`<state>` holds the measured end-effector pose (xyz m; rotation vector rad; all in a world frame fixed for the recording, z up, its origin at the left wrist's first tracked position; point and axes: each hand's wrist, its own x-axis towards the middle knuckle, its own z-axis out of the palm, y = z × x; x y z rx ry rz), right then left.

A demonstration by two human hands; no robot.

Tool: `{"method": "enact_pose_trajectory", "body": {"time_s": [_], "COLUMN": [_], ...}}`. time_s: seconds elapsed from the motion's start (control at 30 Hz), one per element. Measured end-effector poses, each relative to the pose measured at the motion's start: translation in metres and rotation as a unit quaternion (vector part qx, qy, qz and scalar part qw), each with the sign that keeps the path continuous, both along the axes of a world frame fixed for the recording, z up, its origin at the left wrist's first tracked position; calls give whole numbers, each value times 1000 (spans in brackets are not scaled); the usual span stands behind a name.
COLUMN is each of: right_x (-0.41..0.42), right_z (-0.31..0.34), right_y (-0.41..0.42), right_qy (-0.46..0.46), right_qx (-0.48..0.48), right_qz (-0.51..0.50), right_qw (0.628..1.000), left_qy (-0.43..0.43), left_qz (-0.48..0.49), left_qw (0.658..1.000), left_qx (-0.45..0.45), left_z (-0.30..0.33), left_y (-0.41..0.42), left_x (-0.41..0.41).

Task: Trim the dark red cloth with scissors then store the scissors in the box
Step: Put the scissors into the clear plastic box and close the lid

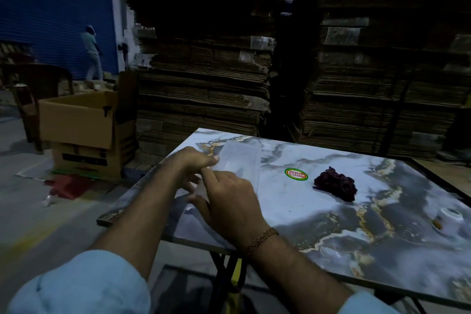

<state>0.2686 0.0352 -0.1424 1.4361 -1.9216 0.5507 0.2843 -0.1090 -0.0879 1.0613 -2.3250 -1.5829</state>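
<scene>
A long clear plastic box lies on the left part of the marble-patterned table. My left hand pinches the box's left edge between thumb and fingers. My right hand grips the near end of the box, fingers curled over it and hiding that part. The dark red cloth lies crumpled on the table, well to the right of both hands and untouched. No scissors are visible; whatever is in the box is blurred.
A white tape roll sits near the table's right edge, and a round sticker is on the tabletop. An open cardboard carton stands on the floor at left. Stacked flat cardboard rises behind. A person stands far left.
</scene>
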Motion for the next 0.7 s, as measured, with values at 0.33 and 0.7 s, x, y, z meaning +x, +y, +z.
{"method": "enact_pose_trajectory", "body": {"time_s": [0.33,0.7], "right_x": [6,-48], "right_z": [4,-4], "right_y": [5,12], "right_qy": [-88,-264], "right_qx": [22,88], "right_qz": [60,-105], "right_qw": [994,955], "left_qy": [-53,-44], "left_qz": [-12,-34], "left_qw": [993,960], "left_qx": [-110,-274], "left_z": [-6,-29], "left_y": [-7,14], "left_x": [-12,-40]}}
